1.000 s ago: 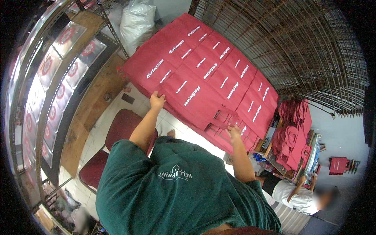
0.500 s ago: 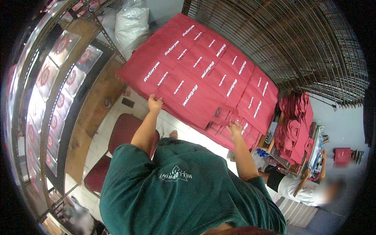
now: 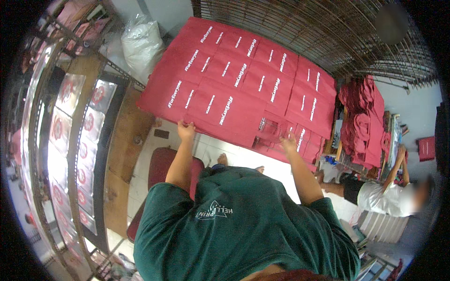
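Flat red fabric pieces (image 3: 255,100) with white lettering lie overlapping across a wide work table. At the table's near edge, my left hand (image 3: 186,129) pinches the edge of a red fabric piece, its fingers bent over it. My right hand (image 3: 288,142) is farther right, over the near edge of the layout, with its fingers bent and slightly blurred. Just left of it is a see-through patch with dark marks (image 3: 268,125), which looks like clear film. Whether the right fingers grip this patch or the fabric is unclear.
A metal wire rack (image 3: 300,28) stands behind the table. At right, heaped red fabric (image 3: 361,124) lies near a co-worker in a white shirt (image 3: 382,199). Shelves of clear-wrapped prints (image 3: 91,124) stand left, a dark red chair (image 3: 161,164) below, a white sack (image 3: 142,47) behind.
The whole view has shifted and turned slightly. My left hand stays on the fabric edge, and my right hand remains beside the see-through patch. The co-worker's hands have come close together.
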`<state>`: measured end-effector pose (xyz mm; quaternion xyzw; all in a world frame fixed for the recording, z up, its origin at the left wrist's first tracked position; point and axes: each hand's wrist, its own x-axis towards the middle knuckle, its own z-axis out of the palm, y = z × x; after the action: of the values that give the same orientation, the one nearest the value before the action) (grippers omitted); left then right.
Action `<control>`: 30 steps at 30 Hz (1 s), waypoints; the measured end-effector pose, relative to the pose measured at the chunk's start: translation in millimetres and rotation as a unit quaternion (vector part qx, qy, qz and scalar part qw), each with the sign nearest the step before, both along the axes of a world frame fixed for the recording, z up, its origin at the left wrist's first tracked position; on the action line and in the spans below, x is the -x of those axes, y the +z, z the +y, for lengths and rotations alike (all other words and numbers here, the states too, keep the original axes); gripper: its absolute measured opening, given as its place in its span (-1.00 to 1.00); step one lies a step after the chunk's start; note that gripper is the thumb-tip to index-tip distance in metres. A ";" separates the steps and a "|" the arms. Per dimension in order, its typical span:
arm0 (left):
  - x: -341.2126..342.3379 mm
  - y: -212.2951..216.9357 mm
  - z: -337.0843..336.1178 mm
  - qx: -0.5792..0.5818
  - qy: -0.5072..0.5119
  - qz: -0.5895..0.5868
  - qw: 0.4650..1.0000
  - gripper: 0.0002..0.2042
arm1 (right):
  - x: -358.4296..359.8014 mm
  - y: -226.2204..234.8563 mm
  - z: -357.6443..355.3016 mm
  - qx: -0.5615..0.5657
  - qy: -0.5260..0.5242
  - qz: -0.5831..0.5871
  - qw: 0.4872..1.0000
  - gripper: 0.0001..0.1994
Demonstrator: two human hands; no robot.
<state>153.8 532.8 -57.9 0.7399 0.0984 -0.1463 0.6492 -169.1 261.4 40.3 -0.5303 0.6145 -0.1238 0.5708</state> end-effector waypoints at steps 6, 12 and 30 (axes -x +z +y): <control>1.1 6.2 4.2 -0.054 -0.014 -0.027 0.998 -0.52 | 73.3 -37.7 2.7 0.026 0.014 -0.026 0.999 -0.40; 24.0 18.3 34.4 -0.190 0.001 -0.119 0.975 -0.42 | 161.3 -36.9 15.6 0.034 0.132 0.158 0.978 -0.49; 205.1 -46.0 -29.6 -0.230 -0.490 0.124 0.832 -0.46 | 362.4 -35.0 -23.5 0.154 0.047 0.207 0.965 -0.61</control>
<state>-51.4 503.1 -103.9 0.7951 -0.1668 -0.5085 0.2855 -531.5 237.9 5.3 -0.6540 0.6674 -0.0775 0.3476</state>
